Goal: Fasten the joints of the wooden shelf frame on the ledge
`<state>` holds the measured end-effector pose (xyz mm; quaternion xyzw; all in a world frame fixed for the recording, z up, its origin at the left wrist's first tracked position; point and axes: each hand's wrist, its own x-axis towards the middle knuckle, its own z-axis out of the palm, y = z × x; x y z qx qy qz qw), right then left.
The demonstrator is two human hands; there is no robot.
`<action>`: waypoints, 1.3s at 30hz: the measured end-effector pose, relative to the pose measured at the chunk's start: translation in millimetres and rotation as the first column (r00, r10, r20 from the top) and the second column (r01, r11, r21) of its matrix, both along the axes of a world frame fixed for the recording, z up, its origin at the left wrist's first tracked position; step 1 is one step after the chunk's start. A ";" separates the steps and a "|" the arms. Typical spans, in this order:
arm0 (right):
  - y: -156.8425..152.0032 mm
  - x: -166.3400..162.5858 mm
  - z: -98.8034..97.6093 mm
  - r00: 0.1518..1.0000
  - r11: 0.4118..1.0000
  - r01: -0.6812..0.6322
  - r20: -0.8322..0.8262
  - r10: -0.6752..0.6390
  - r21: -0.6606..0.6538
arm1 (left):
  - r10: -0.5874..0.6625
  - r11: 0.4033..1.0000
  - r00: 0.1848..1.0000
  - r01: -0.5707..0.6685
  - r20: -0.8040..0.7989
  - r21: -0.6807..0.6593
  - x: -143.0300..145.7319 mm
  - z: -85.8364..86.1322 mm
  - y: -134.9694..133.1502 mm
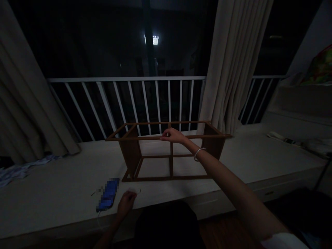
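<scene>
A brown wooden shelf frame [171, 166] with slatted rails and two dark end panels lies across the pale ledge [77, 162]. My right hand [173, 135], with a bracelet at the wrist, is closed in a pinch at the frame's upper front rail, near its middle. Low and to the left, my left hand [126, 203] has its fingers pressed together just above the ledge, in front of the frame's lower left corner. A small thin thing shows by its fingertips, too dim to name. Left of that hand lies a blue-screened phone [108, 194] with a cable.
Behind the frame runs a white railing [124, 79] before a dark window. Beige curtains hang left [23, 90] and right [230, 69]. Patterned cloth [23, 170] lies at the far left, and a pale strap [284, 139] lies on the right.
</scene>
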<state>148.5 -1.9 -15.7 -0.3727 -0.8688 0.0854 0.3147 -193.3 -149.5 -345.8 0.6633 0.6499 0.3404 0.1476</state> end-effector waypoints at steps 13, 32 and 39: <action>-9.2 1.8 7.0 0.997 0.999 0.036 0.064 -0.036 -0.003 | 0.026 1.000 0.996 -0.027 -0.085 -0.013 6.8 4.2 2.8; -11.1 -1.9 5.0 1.000 1.000 0.002 -0.010 -0.003 -0.030 | 0.058 0.998 0.953 -0.043 0.298 -0.056 -10.7 2.7 9.7; -3.0 -3.6 -1.0 1.000 0.999 0.007 -0.003 -0.007 0.035 | 0.092 0.992 0.973 -0.108 0.213 0.065 -22.8 72.6 27.8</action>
